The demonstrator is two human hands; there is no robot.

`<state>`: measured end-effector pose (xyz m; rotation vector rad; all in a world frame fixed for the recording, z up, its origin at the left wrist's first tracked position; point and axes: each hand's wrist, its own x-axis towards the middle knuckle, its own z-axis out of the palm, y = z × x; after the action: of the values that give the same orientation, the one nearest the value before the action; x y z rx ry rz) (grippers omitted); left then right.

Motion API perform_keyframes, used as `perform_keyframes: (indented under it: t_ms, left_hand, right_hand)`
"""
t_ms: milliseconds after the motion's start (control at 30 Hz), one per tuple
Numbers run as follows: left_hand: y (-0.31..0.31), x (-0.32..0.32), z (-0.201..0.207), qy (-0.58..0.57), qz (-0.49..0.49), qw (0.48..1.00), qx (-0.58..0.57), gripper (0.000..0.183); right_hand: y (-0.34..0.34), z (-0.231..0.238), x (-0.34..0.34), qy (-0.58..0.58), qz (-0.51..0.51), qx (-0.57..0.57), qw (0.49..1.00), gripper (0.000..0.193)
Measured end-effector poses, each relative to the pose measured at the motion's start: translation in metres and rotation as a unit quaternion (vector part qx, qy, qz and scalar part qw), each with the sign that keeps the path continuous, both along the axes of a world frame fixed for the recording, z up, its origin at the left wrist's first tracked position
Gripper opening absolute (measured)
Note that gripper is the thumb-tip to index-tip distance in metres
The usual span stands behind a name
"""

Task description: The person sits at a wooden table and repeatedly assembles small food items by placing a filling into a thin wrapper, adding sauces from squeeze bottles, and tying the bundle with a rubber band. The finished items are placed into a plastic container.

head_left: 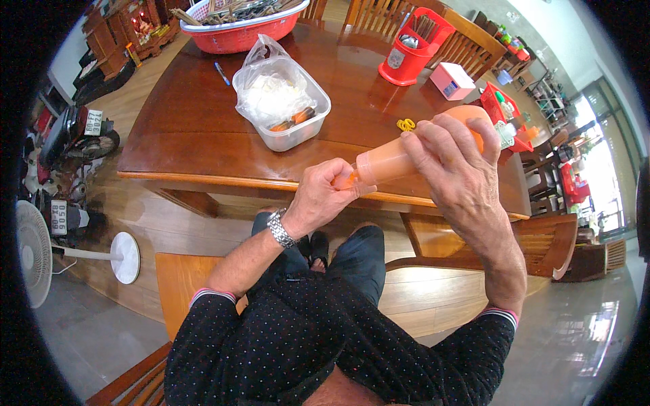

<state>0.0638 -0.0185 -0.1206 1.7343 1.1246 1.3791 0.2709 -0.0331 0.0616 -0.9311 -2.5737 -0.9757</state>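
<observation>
My right hand [457, 159] grips an orange squeeze bottle [389, 162] from above, fingers wrapped round its wide end. The bottle is tilted, its narrow end low and to the left. There my left hand [323, 188] is closed in a pinch on what looks like a small clear plastic bag [367, 189], with orange showing between the fingers. The bottle's tip is mostly hidden by this hand. Both hands are over the table's front edge. Beyond them stands a clear plastic tub [298, 139] holding a white, crumpled plastic bag [271, 91] and several small orange-and-dark packets [294, 118].
On the brown wooden table [196, 128] are yellow rubber bands [405, 124], a blue pen [222, 74], a red utensil holder [406, 57], a pink box [452, 81], a red basket [518, 139] and a basin of chopsticks [247, 37]. A chair [474, 247] stands at right, a fan [37, 254] at left.
</observation>
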Motion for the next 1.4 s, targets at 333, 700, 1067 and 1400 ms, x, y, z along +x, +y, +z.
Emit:
perform_keyframes:
  t_ms: [333, 700, 1067, 1400]
  left_hand:
    - [0.004, 0.001, -0.006, -0.022, 0.000, 1.000, -0.013, 0.040]
    - [-0.003, -0.007, 0.005, -0.159, 0.024, 0.987, -0.015, 0.029]
    - [-0.003, -0.005, 0.013, -0.192, 0.082, 0.978, 0.026, 0.028]
    - [0.000, 0.002, 0.016, -0.198, 0.101, 0.972, 0.079, 0.027]
  right_hand:
    - [0.008, -0.006, 0.004, 0.045, 0.008, -0.037, 0.998, 0.048]
    - [0.054, -0.088, 0.106, 0.666, -0.085, -0.274, 0.688, 0.051]
    - [0.151, -0.230, 0.269, 0.781, -0.211, -0.052, 0.585, 0.055]
    - [0.117, -0.209, 0.192, 0.580, -0.148, 0.141, 0.789, 0.093]
